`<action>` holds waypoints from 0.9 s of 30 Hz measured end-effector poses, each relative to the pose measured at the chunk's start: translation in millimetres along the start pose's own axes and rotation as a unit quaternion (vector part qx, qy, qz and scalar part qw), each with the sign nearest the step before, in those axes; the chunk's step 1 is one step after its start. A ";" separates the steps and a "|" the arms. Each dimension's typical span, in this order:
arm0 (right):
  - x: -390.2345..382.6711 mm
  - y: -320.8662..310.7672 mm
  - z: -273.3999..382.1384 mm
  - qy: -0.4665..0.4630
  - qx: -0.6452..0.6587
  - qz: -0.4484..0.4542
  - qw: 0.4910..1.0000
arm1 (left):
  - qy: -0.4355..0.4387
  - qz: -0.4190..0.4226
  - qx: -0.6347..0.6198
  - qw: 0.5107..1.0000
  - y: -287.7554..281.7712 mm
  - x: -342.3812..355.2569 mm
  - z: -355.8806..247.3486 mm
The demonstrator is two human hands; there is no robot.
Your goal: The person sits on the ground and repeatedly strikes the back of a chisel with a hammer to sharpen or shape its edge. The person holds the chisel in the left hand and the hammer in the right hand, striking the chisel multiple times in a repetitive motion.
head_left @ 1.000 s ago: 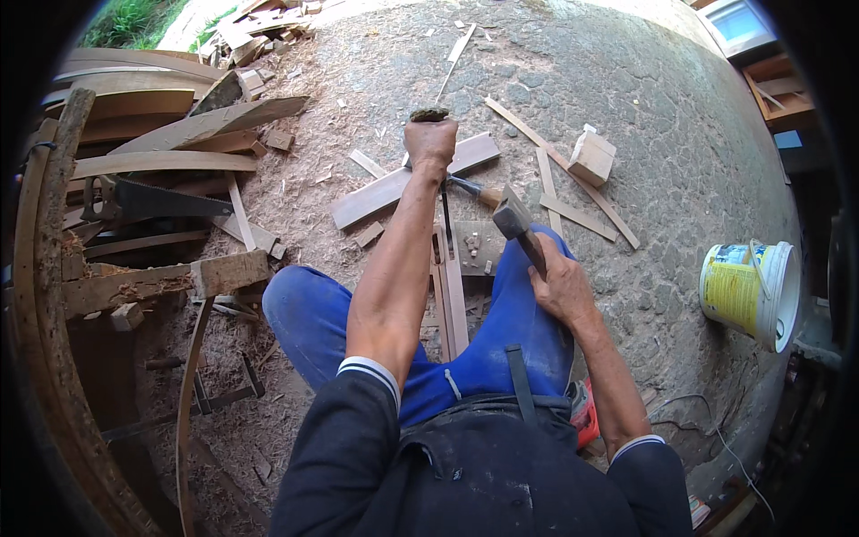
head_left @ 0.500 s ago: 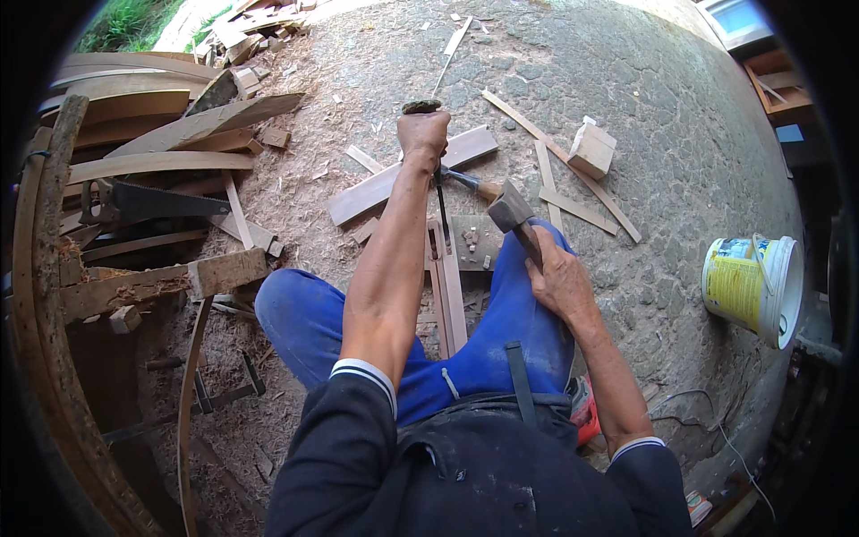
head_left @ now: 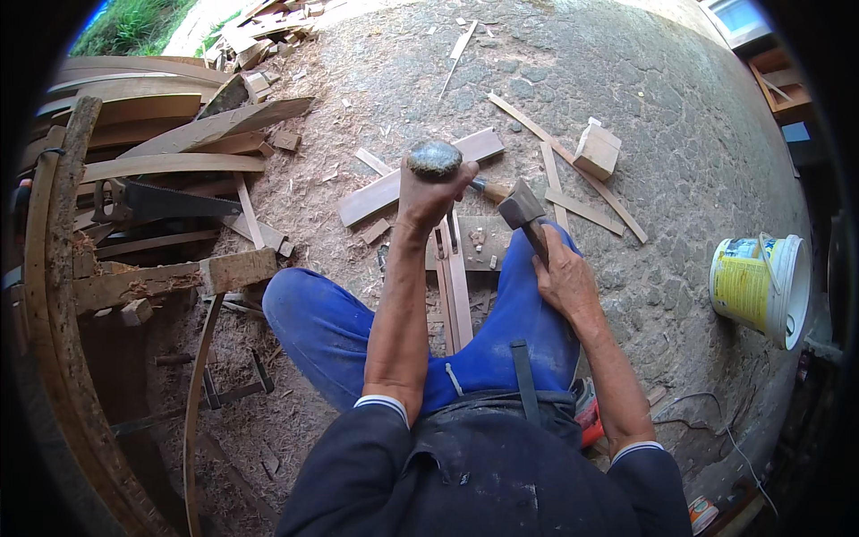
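Note:
My left hand [head_left: 428, 199] is wrapped round an upright chisel, whose worn, rounded handle end [head_left: 435, 159] faces up; its blade is hidden beneath the fist. Below the fist, narrow wooden strips with slots [head_left: 455, 286] stand between my knees, crossing a short board [head_left: 488, 243] with several small chips on it. In my right hand [head_left: 567, 279] is a hammer, its dark, blocky head [head_left: 521, 206] by my right knee. Just left of that head, another wood-handled tool [head_left: 490, 189] is partly hidden. A pale plank [head_left: 376, 202] lies slantwise behind the left hand.
Curved timber [head_left: 170, 166] and a handsaw [head_left: 174, 200] are piled on the left, beside a rough wooden frame [head_left: 234, 270]. Thin strips [head_left: 586, 213] and a wood block [head_left: 597, 150] lie at the right. Farther right stands a white-and-yellow bucket [head_left: 747, 288]. Shavings cover the ground.
My left hand has risen and tilted with the chisel, so the handle's end shows larger and the blade no longer shows in the slot. The right hand keeps the hammer nearly still.

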State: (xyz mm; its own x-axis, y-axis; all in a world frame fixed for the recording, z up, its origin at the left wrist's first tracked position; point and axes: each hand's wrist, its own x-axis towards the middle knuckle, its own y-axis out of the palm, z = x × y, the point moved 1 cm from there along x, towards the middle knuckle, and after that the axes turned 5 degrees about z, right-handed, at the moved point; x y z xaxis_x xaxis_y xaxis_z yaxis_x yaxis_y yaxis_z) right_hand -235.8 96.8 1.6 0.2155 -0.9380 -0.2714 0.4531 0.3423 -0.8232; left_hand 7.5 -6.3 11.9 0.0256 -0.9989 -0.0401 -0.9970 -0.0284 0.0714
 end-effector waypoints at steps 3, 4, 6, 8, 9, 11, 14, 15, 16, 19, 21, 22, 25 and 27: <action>0.1 0.6 -0.9 -0.022 0.017 -0.028 0.999 | 0.216 -0.178 0.165 0.946 30.2 -54.7 -11.3; 1.1 0.4 -1.0 -0.040 0.020 -0.040 0.998 | 0.296 -0.196 0.188 0.916 37.4 -62.6 -22.3; 3.5 0.8 -1.8 -0.019 0.020 -0.017 0.999 | 0.197 -0.109 0.225 0.948 30.6 -67.6 -53.5; 6.1 0.0 -2.0 -0.014 0.031 -0.014 0.999 | 0.102 0.111 0.032 0.988 11.9 -73.5 -95.3; 8.0 -1.2 -2.1 -0.018 0.040 -0.016 0.999 | 0.236 0.208 -0.068 0.947 5.6 -74.7 -116.8; 9.2 -2.3 -2.4 0.000 0.076 0.009 0.997 | 0.215 0.070 0.094 0.970 4.4 -66.3 -133.4; 9.3 -3.9 -1.4 -0.012 0.057 0.003 0.998 | 0.211 -0.079 0.180 0.958 13.7 -33.1 -114.2; 8.8 -4.1 -1.2 0.001 0.053 0.013 0.999 | 0.156 -0.091 0.221 0.958 10.5 -24.0 -97.6; 9.2 -4.4 -0.8 0.008 0.052 0.019 0.998 | 0.112 -0.095 0.119 0.982 7.6 -13.8 -78.8; 8.2 -5.0 1.3 0.014 0.054 0.010 0.998 | 0.149 -0.100 0.124 0.976 -3.7 -2.6 -33.4; 8.0 -5.2 2.2 0.010 0.051 0.005 0.999 | 0.156 -0.102 0.113 0.976 -10.5 -0.9 -17.2; 8.1 -4.8 2.1 0.011 0.053 0.012 0.998 | 0.154 -0.100 0.109 0.977 -13.0 -1.6 -13.5; 9.0 -3.4 -0.4 0.016 0.055 0.026 0.998 | 0.150 -0.102 0.094 0.979 -15.1 -0.5 -14.7; 9.3 -3.5 -2.3 0.013 0.057 0.025 0.998 | 0.144 -0.100 0.087 0.981 -15.1 1.3 -18.7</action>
State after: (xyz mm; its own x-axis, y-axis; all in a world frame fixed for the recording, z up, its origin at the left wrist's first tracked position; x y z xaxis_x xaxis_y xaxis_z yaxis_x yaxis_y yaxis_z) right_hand -237.4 86.8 0.9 0.2180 -0.9202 -0.3252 0.5385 0.3913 -0.7462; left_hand 24.0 -7.8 29.4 0.2167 -0.9439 0.2493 -0.9666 -0.2432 -0.0806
